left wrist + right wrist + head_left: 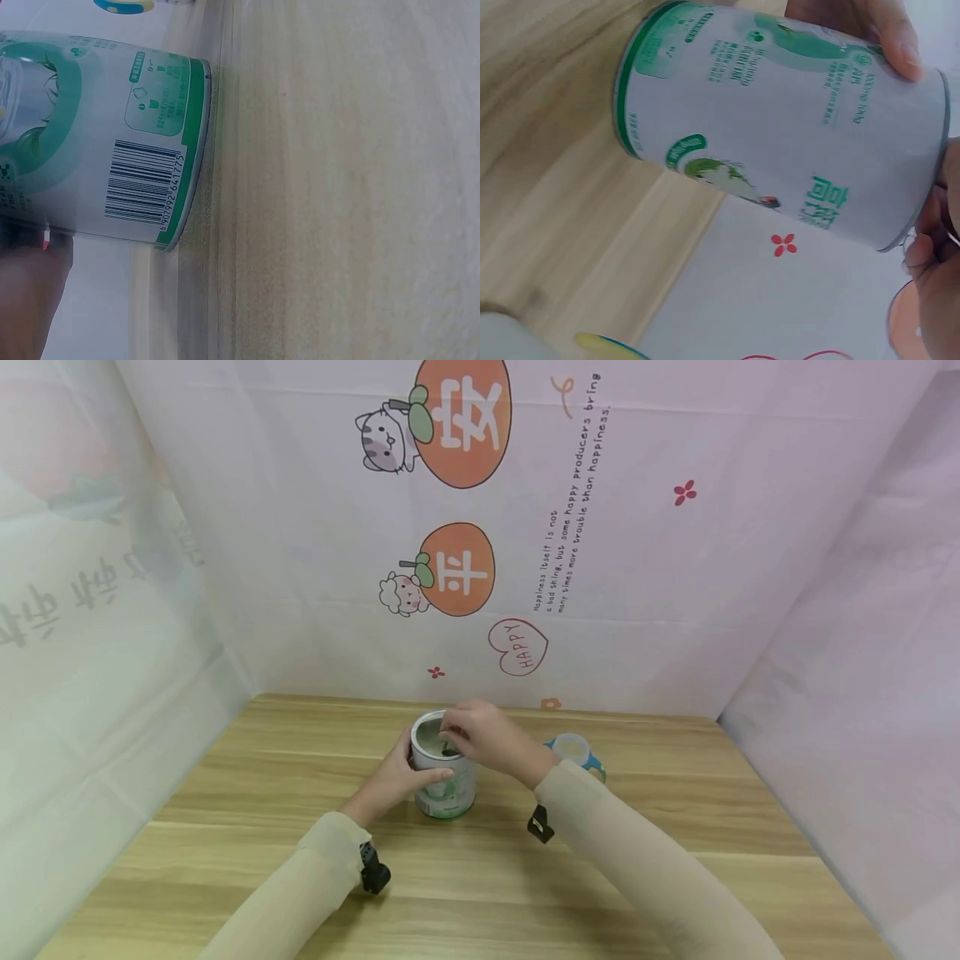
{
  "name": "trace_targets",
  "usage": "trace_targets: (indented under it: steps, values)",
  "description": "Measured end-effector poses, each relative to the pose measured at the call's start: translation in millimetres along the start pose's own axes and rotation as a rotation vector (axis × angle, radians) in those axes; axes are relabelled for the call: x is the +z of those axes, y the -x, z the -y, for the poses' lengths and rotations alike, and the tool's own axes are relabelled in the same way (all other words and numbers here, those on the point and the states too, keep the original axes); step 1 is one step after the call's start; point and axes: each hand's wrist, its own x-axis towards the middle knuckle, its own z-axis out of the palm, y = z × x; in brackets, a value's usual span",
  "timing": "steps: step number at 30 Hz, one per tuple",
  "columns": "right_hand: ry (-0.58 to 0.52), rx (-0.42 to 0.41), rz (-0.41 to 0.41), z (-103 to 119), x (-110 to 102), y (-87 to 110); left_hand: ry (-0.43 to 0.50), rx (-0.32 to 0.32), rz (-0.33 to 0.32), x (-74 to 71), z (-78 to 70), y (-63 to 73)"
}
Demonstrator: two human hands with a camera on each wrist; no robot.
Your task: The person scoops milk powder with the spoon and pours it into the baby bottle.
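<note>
A white and green tin can (442,789) stands upright on the wooden table, its top uncovered. My left hand (401,779) grips it from the left, with the thumb across its front. Over the can's rim, my right hand (480,735) is bent down with curled fingers. A small dark object (449,748) shows just below those fingertips, inside the mouth; they seem to pinch it, and its kind is unclear. In the left wrist view the can (90,142) shows its barcode; in the right wrist view the right hand (937,255) is at the rim.
Partly behind my right wrist stands a cup with a translucent top (572,747) and blue handles (596,767). The wooden table (465,893) ends at a printed cloth wall (630,635) at the back. More cloth hangs on both sides.
</note>
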Motion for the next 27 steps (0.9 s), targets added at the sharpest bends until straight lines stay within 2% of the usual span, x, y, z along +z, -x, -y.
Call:
trace_targets:
  steps: [6, 13, 18, 27]
  values:
    - [-0.01, 0.013, 0.144, 7.2, -4.8, -9.8, -0.01, 0.001, 0.006, -1.6, -1.1, 0.6]
    - [-0.03, 0.025, 0.215, 9.6, -6.1, -15.8, -0.003, 0.007, 0.027, -2.3, -1.5, 0.5]
    - [-0.044, 0.033, 0.26, 9.3, -8.9, -17.8, -0.009, 0.004, 0.017, -2.1, -0.5, -0.3]
    - [-0.101, 0.111, 0.368, 4.4, -11.3, -18.4, -0.013, -0.005, 0.005, -0.1, -2.1, 0.7]
